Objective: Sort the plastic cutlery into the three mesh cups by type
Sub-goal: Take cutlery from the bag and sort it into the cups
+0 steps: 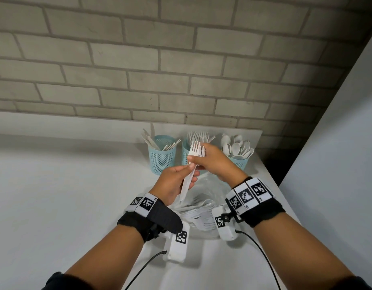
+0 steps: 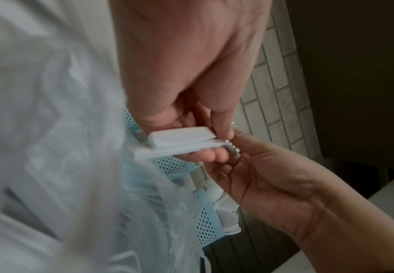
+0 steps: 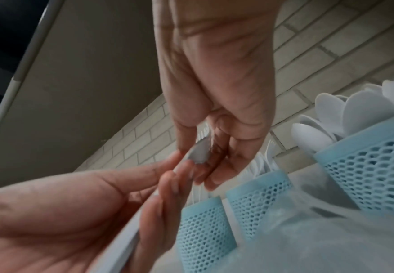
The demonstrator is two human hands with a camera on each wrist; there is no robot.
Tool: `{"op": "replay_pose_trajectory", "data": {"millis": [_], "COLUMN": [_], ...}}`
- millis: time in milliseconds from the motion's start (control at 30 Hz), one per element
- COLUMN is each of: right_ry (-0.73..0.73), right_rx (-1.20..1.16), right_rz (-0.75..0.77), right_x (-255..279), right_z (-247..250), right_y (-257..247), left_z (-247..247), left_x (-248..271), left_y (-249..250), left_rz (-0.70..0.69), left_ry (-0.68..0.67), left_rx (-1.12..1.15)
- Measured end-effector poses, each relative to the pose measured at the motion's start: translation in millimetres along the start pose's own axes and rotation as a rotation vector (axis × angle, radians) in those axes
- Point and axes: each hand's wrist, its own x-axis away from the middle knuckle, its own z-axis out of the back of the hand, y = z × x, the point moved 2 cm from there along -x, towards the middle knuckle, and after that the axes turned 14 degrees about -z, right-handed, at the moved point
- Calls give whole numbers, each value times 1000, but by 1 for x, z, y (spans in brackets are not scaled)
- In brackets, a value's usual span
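Both my hands hold a stack of white plastic forks (image 1: 196,152) upright in front of the middle cup. My left hand (image 1: 190,169) grips the handles (image 2: 182,140) from below. My right hand (image 1: 195,159) pinches the stack just under the tines (image 3: 198,153). Three light-blue mesh cups stand in a row by the brick wall: the left cup (image 1: 162,159) holds knives, the middle cup (image 1: 185,152) holds forks and is partly hidden behind my hands, and the right cup (image 1: 240,163) holds spoons (image 1: 236,147).
A clear plastic bag (image 1: 204,213) with more white forks lies on the white table (image 1: 65,195) between my wrists. The table's right edge (image 1: 271,176) runs close to the spoon cup, with a dark gap and a white panel beyond. Cables trail from both wrist cameras.
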Motion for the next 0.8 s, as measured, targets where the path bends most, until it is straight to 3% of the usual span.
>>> {"op": "replay_pose_trajectory", "data": {"millis": [67, 233, 333, 433, 533, 600, 700, 800], "right_ry": [-51, 124, 261, 455, 595, 602, 577, 535], "right_rx": [-117, -225, -315, -263, -251, -211, -23, 101], "right_rz": [-72, -209, -174, 1, 228, 314, 369, 364], "right_x": [-2, -25, -42, -49, -49, -50, -57, -65], "right_z": [-3, 19, 37, 52, 54, 43, 25, 16], "right_y": [-1, -10, -17, -32, -43, -43, -33, -22], "left_z": [2, 2, 5, 7, 4, 1, -4, -5], "left_x": [0, 1, 1, 1, 5, 8, 13, 17], "left_y": [0, -5, -7, -6, -10, -13, -17, -20], "left_rz": [23, 61, 54, 35, 35, 12, -73, -78], "left_ry": [-6, -23, 15, 6, -137, -303, -507, -591], "left_rx": [-38, -145, -117, -210, -448, -683, -1097, -1274]}}
